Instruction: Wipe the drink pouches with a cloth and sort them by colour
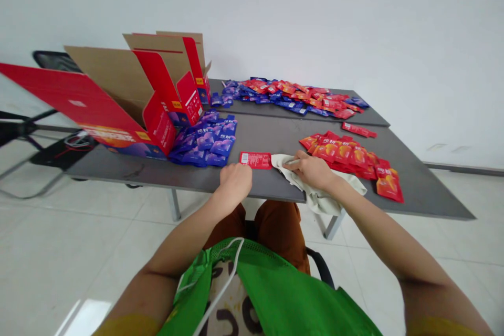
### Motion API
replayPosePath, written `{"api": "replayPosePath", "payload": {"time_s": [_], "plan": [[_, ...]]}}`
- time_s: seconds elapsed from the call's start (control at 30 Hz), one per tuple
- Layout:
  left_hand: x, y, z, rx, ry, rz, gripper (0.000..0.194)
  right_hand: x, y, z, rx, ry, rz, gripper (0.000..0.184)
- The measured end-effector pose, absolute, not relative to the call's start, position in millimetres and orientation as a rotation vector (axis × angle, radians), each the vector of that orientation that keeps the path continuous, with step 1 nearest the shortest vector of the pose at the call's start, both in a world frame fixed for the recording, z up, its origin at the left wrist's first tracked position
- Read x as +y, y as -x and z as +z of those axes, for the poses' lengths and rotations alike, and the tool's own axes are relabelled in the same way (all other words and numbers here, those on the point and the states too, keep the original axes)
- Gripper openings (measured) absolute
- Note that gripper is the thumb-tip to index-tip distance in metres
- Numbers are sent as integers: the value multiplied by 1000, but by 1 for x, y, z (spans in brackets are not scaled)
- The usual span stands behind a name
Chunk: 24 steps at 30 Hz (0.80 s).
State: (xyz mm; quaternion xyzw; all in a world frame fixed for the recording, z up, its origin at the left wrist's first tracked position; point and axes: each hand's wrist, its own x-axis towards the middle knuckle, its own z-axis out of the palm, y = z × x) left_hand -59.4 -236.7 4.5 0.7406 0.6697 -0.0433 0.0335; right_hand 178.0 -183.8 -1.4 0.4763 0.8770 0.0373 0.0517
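Observation:
A red drink-style pouch (258,160) lies flat near the table's front edge, its barcode side up. My left hand (235,179) is closed at the pouch's lower left corner, with the fingertips mostly hidden. My right hand (315,170) is closed on a pale cloth (321,197), which covers the pouch's right end and hangs over the table edge. Right of the cloth is a row of overlapping red pouches (342,152) with orange fruit pictures. Purple pouches (207,139) are stacked to the left of my left hand.
Red cardboard boxes (161,131) stand with raised flaps on the left of the grey table (263,131). A mixed heap of red and purple pouches (295,97) covers the back. One red pouch (359,129) lies apart at right. A dark chair frame (51,142) stands at far left.

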Motion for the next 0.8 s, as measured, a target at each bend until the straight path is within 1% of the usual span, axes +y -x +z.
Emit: {"api": "replayPosePath", "payload": {"time_s": [0.07, 0.17, 0.3, 0.33, 0.37, 0.43, 0.47, 0.53, 0.63, 0.73, 0.8], "plan": [[-229, 63, 9, 2108, -2318, -34, 35, -185, -177, -3, 2640, -1469, 131, 40], [-213, 68, 6, 1983, -2559, 92, 39, -186, -168, -9, 2617, -1538, 183, 42], [-201, 69, -6, 1763, -2776, -117, 56, -185, -153, -18, 2613, -1614, 237, 44], [-201, 68, -8, 1751, -2782, -165, 57, -185, -150, -19, 2618, -1615, 233, 43], [-203, 67, -8, 1755, -2766, -195, 54, -184, -149, -20, 2627, -1615, 220, 42], [-208, 65, -8, 1812, -2688, -179, 41, -183, -147, -17, 2671, -1625, 177, 39], [-211, 64, -8, 1865, -2634, -131, 37, -183, -146, -15, 2715, -1639, 149, 38], [-214, 67, -7, 2003, -2486, 28, 34, -186, -144, -8, 2865, -1671, 79, 37], [-213, 75, -7, 2061, -2163, 383, 32, -193, -135, 0, 3173, -1655, -53, 36], [-210, 80, -10, 1681, -1700, 819, 29, -200, -115, -3, 3412, -1496, -86, 37], [-212, 81, -13, 1393, -1347, 986, 28, -203, -99, -12, 3458, -1354, -31, 37]]}}
